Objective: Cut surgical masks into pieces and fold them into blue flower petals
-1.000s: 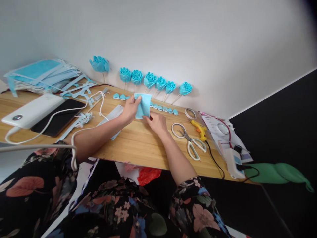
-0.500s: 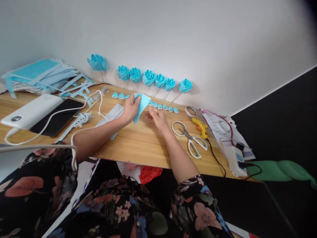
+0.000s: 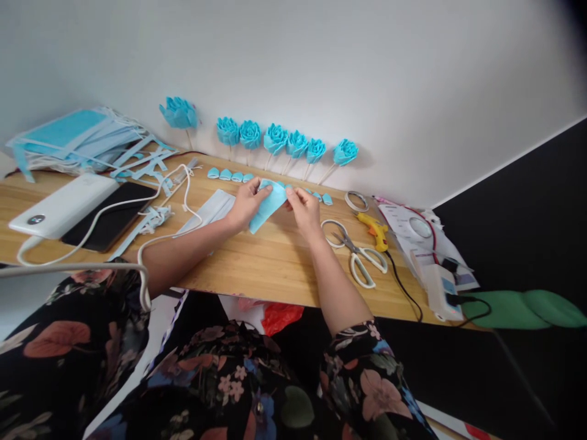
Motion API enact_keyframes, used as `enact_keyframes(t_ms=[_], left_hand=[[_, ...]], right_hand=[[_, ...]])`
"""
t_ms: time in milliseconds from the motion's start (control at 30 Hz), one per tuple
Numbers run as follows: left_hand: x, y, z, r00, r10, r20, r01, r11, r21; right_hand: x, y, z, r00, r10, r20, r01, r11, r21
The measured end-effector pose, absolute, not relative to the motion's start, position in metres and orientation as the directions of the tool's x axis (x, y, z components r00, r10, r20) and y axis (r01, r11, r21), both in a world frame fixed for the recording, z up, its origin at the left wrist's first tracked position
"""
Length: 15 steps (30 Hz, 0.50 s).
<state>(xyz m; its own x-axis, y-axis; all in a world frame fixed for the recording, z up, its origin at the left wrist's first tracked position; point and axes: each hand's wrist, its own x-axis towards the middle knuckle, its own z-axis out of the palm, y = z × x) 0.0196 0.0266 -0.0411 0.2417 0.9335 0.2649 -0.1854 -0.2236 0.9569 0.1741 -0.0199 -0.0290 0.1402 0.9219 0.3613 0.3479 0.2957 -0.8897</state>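
Observation:
A light blue fabric piece (image 3: pixel 268 205) hangs just above the wooden table (image 3: pixel 257 263), held by both hands. My left hand (image 3: pixel 245 205) pinches its left side with thumb and fingers. My right hand (image 3: pixel 303 206) pinches its upper right corner. Behind the hands runs a row of small folded blue petals (image 3: pixel 227 175). Several blue fabric roses on sticks (image 3: pixel 275 139) lean against the white wall. A flat pale blue mask (image 3: pixel 208 211) lies under my left forearm.
White-handled scissors (image 3: pixel 355 253), a yellow glue gun (image 3: pixel 373 227) and a tape roll (image 3: pixel 356 200) lie to the right. A white power bank (image 3: pixel 64 205), black phone (image 3: pixel 110 214), white cable and a stack of masks with cut strips (image 3: pixel 77 140) are at the left.
My right hand rose from the table and took hold of the fabric's right corner. The fabric, earlier held upright by the left hand alone, is now stretched between both hands.

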Motion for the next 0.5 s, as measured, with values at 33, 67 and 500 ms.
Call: enact_keyframes(t_ms=[33, 67, 500], left_hand=[[0.02, 0.026, -0.041, 0.238, 0.934, 0.267, -0.15, -0.237, 0.96], [0.02, 0.025, -0.042, 0.24, 0.931, 0.275, -0.113, -0.254, 0.961], [0.019, 0.013, -0.037, 0.455, 0.88, 0.136, 0.041, -0.173, 0.984]], right_hand=[[0.175, -0.02, -0.028, 0.125, 0.927, 0.354, 0.341, 0.295, -0.893], [0.177, -0.02, -0.027, 0.106, 0.932, 0.346, 0.337, 0.294, -0.894], [0.195, -0.014, -0.03, 0.172, 0.866, 0.47, 0.512, 0.33, -0.793]])
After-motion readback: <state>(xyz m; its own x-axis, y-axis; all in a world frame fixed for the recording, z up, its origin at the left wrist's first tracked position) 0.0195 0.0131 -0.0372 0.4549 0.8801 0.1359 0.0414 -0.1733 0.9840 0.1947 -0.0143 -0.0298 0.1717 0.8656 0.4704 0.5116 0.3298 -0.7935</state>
